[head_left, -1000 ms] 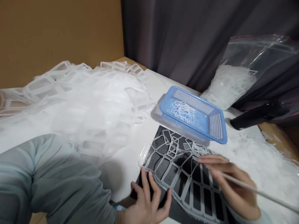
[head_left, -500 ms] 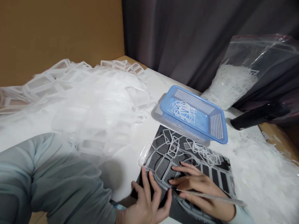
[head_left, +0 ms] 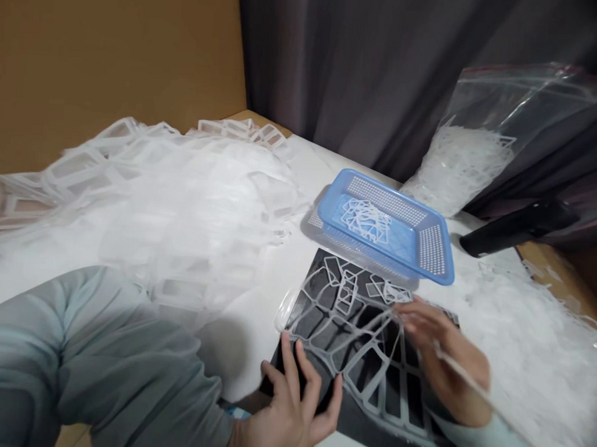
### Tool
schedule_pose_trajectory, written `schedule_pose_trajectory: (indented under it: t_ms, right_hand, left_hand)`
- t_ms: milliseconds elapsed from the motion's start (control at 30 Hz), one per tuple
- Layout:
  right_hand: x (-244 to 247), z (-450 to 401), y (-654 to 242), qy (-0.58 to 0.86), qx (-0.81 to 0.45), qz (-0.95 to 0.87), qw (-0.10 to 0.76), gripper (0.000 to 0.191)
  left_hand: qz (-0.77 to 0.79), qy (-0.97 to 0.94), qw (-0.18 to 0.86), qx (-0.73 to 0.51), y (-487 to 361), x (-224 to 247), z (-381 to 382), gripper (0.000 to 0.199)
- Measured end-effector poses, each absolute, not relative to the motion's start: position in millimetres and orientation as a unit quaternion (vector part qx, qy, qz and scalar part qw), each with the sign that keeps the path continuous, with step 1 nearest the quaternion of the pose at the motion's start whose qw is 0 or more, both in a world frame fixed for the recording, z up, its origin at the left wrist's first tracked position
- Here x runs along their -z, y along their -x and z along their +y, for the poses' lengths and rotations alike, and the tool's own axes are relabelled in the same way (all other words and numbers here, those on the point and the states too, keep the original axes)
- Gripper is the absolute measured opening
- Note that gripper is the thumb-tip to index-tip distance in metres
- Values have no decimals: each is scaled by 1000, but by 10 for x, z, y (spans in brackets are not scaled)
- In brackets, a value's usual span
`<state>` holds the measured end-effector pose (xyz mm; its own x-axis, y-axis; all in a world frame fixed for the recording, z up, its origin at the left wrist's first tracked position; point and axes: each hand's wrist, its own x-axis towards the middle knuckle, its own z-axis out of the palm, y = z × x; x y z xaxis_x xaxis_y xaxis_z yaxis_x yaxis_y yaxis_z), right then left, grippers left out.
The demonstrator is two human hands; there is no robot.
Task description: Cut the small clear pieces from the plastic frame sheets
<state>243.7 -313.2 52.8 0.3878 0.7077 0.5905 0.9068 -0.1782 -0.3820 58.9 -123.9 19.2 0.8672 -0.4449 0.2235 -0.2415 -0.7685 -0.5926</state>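
Observation:
A translucent webbed sheet [head_left: 339, 346] with open cells lies over a black board [head_left: 368, 420]. My left hand [head_left: 294, 400] rests at its near left edge, fingers spread, fingertips pressing on the sheet. Above the sheet's right half, my right hand [head_left: 444, 358] pinches part of the webbing, which is stretched up off the board. A thin pale stick [head_left: 475, 386] runs back from the same hand across the wrist. Small white frames [head_left: 346, 289] lie loose at the board's far side, and more of them [head_left: 389, 292] sit near my right fingertips.
Behind the board stands a blue basket [head_left: 429, 257] holding white frames. A big pile of translucent sheets [head_left: 194, 198] covers the left, and white scraps [head_left: 532, 349] are heaped at right. Farther back are a clear zip bag [head_left: 461, 165] and a black cylindrical object [head_left: 503, 234].
My right hand has risen from the sheet and moved right and away from me, lifting part of the webbing. My left hand has stayed in place.

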Motion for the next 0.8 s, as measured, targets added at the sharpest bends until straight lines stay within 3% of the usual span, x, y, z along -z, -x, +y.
schedule_pose_trajectory:
  t_ms: [167, 300, 467, 600, 800]
  right_hand:
    - [-599, -3240, -2573, 771, 305, -354, 433, 13]
    - [-684, -3247, -2592, 767, 319, -325, 452, 10]
    - [-761, -3288, -2504, 816, 88, -410, 399, 5]
    - [-720, -3171, -2280, 726, -182, -492, 446, 11]
    - [-583, -2991, -2033, 702, -246, -489, 456, 14]
  left_hand:
    - [188, 924, 286, 171, -583, -192, -1236, 47]
    - [188, 923, 285, 179, -590, -193, -1241, 46]
    - [189, 923, 284, 179, -609, -198, -1252, 39]
    - [192, 927, 276, 166, -607, -200, -1255, 37]
    - [191, 930, 271, 162, -592, -175, -1266, 38]
